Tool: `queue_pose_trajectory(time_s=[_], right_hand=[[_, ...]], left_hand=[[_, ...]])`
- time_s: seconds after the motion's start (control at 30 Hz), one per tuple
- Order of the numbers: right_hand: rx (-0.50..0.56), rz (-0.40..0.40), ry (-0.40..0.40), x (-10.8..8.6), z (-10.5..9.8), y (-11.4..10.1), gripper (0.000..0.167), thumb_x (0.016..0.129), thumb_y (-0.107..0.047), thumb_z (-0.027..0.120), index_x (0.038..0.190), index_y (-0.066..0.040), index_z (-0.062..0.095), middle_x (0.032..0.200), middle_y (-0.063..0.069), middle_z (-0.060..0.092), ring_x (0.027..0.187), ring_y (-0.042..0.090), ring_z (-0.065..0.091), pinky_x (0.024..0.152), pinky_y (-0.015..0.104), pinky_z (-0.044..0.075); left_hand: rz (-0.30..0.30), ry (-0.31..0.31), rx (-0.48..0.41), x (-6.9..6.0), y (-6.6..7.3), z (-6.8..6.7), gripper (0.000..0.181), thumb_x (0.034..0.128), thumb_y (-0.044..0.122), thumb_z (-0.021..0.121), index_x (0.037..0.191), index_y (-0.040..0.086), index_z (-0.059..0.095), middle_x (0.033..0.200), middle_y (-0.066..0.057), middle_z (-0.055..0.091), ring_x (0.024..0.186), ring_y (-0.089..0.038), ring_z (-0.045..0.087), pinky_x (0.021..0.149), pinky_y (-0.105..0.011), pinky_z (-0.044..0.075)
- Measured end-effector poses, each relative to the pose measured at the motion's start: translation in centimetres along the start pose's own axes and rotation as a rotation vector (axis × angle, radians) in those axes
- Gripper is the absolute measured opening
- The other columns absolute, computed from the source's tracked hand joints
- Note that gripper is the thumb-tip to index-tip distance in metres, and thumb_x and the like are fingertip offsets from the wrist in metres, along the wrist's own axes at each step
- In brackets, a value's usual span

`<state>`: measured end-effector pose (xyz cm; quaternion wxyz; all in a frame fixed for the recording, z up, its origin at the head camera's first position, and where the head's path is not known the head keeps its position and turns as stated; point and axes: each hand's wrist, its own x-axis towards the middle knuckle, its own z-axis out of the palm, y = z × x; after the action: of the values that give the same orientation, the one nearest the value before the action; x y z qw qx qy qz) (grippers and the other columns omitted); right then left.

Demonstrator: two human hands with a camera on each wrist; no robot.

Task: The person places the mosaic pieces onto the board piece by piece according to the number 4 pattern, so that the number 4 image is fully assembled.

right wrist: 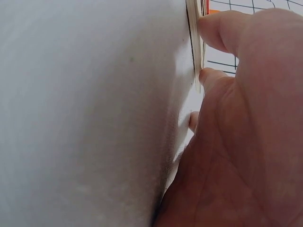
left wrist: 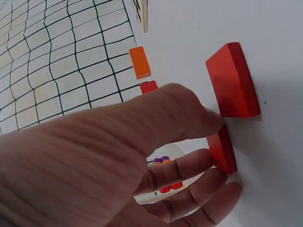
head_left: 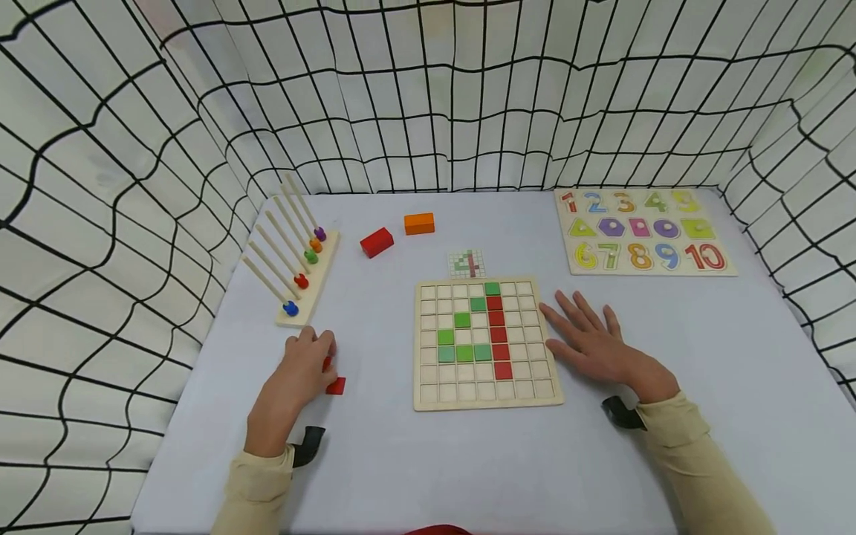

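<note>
My left hand (head_left: pixel 297 371) is low over the table, left of the wooden grid board (head_left: pixel 423 397). Its thumb and fingers pinch a small red square tile (left wrist: pixel 221 150) close to the tabletop. Another red tile (left wrist: pixel 233 84) lies flat beside it. Green tiles (head_left: pixel 463 320) form a slanted line and a short row on the board, next to a column of red tiles (head_left: pixel 496 334). With fingers spread, my right hand (head_left: pixel 595 345) rests at the board's right edge, thumb and a fingertip touching it. A small pattern card (head_left: pixel 466 264) lies just behind the board.
A peg stand (head_left: pixel 304 297) with coloured beads is at the left. Red (head_left: pixel 377 243) and orange (head_left: pixel 419 224) blocks lie at the back. A number puzzle board (head_left: pixel 645 232) is at the back right. Black netting (head_left: pixel 435 96) surrounds the white table (head_left: pixel 481 468).
</note>
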<state>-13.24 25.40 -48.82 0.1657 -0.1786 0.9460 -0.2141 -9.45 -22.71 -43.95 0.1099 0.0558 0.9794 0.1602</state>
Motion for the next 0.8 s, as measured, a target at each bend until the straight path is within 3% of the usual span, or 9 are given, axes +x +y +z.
queue_pose_trajectory(time_s=[0.3,0.53,0.8], right_hand=[[0.019,-0.007,0.019,0.2,0.1,-0.4,0.071,0.11,-0.053,0.046,0.172,-0.027,0.023,0.182,0.014,0.006,0.168,0.042,-0.008,0.124,0.075,-0.014],[0.017,-0.008,0.018,0.2,0.1,-0.2,0.071,0.11,-0.052,0.047,0.172,-0.025,0.024,0.182,0.014,0.007,0.168,0.044,-0.007,0.123,0.077,-0.013],[0.043,-0.039,0.054,0.2,0.5,0.2,0.07,0.11,-0.053,0.047,0.172,-0.029,0.025,0.182,0.014,0.008,0.168,0.043,-0.008,0.122,0.077,-0.014]], left_hand=[[-0.031,-0.064,-0.04,0.6,0.0,-0.5,0.027,0.0901,-0.004,0.072,0.112,0.001,0.057,0.103,-0.02,0.052,0.098,-0.039,0.049,0.072,-0.04,0.048],[0.074,-0.056,-0.036,1.2,0.8,-0.4,0.026,0.0876,-0.005,0.077,0.105,0.003,0.059,0.102,-0.018,0.054,0.095,-0.035,0.049,0.073,-0.038,0.049],[0.185,0.045,-0.012,1.6,2.7,0.1,0.03,0.0865,-0.011,0.075,0.108,0.004,0.06,0.099,-0.013,0.053,0.095,-0.033,0.048,0.074,-0.036,0.049]])
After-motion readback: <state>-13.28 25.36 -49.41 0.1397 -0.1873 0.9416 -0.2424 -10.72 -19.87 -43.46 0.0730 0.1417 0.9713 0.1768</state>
